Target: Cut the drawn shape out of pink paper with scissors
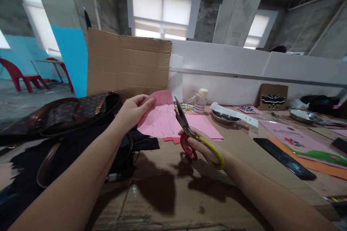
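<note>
My left hand (134, 110) pinches a pink sheet of paper (158, 117) with pencil outlines drawn on it, held up above the cardboard-covered table (168, 184). My right hand (202, 146) grips scissors (189, 133) with one red and one yellow handle loop. Their blades point up and away and sit at the paper's right edge. More pink paper (203, 126) lies flat on the table behind the scissors.
A brown patterned handbag (73, 113) and dark cloth sit at left. An upright cardboard sheet (127, 65) stands behind. A small bottle (201, 100), metal dishes (225, 117), a black flat strip (284, 158) and coloured paper crafts (306, 144) lie at right.
</note>
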Available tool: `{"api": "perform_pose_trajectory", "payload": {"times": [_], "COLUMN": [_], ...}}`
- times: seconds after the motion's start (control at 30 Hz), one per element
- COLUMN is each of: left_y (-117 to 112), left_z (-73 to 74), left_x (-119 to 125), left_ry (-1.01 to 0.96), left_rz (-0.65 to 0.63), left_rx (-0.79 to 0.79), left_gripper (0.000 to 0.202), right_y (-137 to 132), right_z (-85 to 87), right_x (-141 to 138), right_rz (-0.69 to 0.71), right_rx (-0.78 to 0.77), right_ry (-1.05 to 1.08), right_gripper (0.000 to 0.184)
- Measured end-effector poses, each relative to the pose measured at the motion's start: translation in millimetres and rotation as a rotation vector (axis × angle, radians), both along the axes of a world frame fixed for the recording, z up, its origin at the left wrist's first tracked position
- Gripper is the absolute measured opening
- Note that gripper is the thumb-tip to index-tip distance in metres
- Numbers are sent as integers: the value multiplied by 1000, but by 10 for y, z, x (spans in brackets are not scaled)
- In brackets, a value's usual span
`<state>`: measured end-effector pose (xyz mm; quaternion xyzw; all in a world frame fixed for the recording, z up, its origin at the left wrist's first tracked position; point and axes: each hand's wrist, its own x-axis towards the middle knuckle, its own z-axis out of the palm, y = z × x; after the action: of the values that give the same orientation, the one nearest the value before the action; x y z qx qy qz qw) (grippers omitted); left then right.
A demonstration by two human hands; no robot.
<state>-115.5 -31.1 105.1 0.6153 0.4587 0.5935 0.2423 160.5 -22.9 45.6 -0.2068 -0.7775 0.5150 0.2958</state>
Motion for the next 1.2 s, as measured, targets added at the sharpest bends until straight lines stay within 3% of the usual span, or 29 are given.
{"api": "perform_pose_trajectory", "payload": {"times": [0.23, 0.47, 0.93, 1.2], "left_y": [-26, -21, -58, -63], "left_z": [-19, -31, -25, -52], "left_x": [52, 57, 167, 242], "left_ry": [124, 100, 10, 116], "left_rz": [16, -40, -138, -196], "left_rx": [-9, -39, -110, -123], "left_gripper": [40, 38, 41, 45], "right_y": [18, 10, -40, -64], "right_z": [-60, -35, 9, 7], "right_x": [31, 38, 11, -5], "right_rz": [-33, 18, -12, -68], "right_rx": [6, -6, -31, -14], "right_ry": [-26, 15, 7, 19], "right_gripper": [47, 46, 41, 38]}}
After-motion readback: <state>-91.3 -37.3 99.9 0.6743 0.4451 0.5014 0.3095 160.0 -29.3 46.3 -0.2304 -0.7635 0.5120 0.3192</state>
